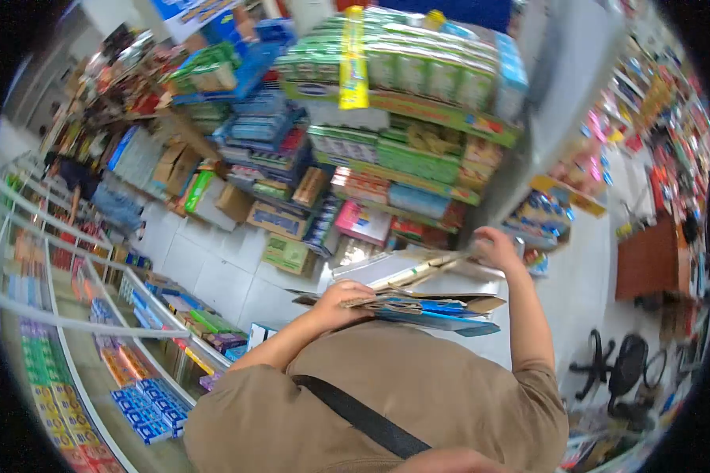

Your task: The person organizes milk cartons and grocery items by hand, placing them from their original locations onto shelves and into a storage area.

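Observation:
My left hand (pixel 341 306) is closed on the near end of a stack of flattened cardboard (pixel 442 301), held against the front of my brown shirt. Blue and brown layers show along the stack's edges. Just beyond it, a pale flattened carton (pixel 402 270) slants out to the right. At that carton's far right end is my right hand (pixel 497 249), fingers bent and pinching its edge, slightly smeared by motion. The lower faces of the stack are hidden.
Shelves of green and white drink cartons (pixel 426 67) stand ahead, beside a grey pillar (pixel 544 118). Glass display cases (pixel 95 331) run along the left. A swivel chair (pixel 627 366) is at right. Another person (pixel 95 189) is at far left.

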Demonstrator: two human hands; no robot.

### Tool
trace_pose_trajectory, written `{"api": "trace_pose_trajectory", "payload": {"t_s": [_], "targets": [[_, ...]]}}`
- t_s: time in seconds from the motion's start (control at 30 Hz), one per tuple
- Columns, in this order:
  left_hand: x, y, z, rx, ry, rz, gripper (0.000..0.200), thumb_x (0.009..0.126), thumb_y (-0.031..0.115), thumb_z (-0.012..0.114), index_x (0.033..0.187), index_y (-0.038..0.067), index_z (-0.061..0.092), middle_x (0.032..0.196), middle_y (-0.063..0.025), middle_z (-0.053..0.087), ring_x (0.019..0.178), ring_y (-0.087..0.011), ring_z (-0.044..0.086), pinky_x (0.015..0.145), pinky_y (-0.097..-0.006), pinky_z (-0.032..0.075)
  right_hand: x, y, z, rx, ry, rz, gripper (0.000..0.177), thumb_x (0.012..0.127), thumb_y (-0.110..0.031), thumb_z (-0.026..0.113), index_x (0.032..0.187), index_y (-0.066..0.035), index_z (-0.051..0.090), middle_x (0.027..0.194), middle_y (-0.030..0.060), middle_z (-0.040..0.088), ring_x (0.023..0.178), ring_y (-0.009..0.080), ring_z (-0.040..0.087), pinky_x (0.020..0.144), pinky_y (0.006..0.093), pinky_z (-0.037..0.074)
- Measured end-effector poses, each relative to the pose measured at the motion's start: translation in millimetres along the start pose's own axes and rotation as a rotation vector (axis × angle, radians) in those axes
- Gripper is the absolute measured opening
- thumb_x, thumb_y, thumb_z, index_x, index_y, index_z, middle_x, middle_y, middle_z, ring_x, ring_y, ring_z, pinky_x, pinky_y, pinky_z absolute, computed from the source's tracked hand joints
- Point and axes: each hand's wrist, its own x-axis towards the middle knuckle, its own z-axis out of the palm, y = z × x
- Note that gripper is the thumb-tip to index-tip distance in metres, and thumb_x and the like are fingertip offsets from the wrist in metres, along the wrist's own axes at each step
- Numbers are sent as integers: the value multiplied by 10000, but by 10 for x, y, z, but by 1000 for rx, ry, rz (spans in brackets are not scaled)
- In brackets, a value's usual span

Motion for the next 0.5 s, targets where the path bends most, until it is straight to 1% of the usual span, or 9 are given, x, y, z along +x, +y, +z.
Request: {"api": "trace_pose_trajectory", "payload": {"t_s": [0.03,0.07,0.13,0.17,0.27,0.3,0.4,0.43,0.5], "targets": [[-28,-52,-92,1,-11,-41,370,616,104,789,964,72,669,985,-79,635,930,-225,585,818,-329,446,244,-249,57,52,78,-56,362,783,-87,609,1135,-40,537,1055,127,595,966,247,577,865,341,442],[-57,-104,-177,23,9,-44,362,622,108,788,962,74,668,978,-77,633,920,-226,585,810,-329,447,491,-472,112,104,154,-110,373,772,-82,613,1136,-48,537,1063,151,592,993,290,574,879,368,437],[-118,-214,-303,61,45,-46,347,635,116,785,958,76,666,963,-73,628,900,-228,584,794,-329,450,1008,-863,176,-68,247,-220,422,786,-77,591,1198,-69,500,1185,154,523,1061,291,531,901,359,424],[-178,-303,-338,72,79,-13,353,644,150,786,969,90,662,949,-67,609,899,-233,568,794,-332,444,1252,-1044,210,-150,304,-270,447,793,-74,580,1229,-79,482,1246,155,488,1094,291,509,912,354,418],[-291,-423,-412,152,80,-42,367,647,194,788,981,111,660,953,-64,593,917,-240,550,808,-338,433,1838,-1467,273,-597,443,-185,505,798,-96,580,1284,-109,444,1334,167,406,1219,337,387,975,401,366],[-313,-443,-423,159,92,-36,361,644,199,788,970,111,659,939,-62,594,903,-244,549,801,-342,431,1955,-1556,273,-612,373,-70,548,803,-136,585,1322,-148,410,1363,171,369,1270,369,301,1013,430,320],[-331,-491,-443,177,115,-8,345,636,213,788,938,112,657,897,-56,597,860,-254,548,779,-357,424,2554,-882,364,-838,230,-121,530,814,-168,579,1317,-151,414,1338,175,396,1236,369,347,992,436,344],[-328,-503,-437,173,123,4,344,642,225,786,941,114,656,896,-49,595,859,-252,545,775,-355,425,2414,-1051,308,-487,259,-134,443,787,-149,574,1221,-108,499,1264,180,457,1176,362,408,945,450,372],[-292,-552,-417,165,100,14,341,647,231,783,942,115,657,896,-49,592,862,-253,542,772,-354,425,2072,-1355,158,-267,211,-176,342,749,-122,569,1085,-64,551,1157,173,510,1097,347,459,898,426,395]]}}
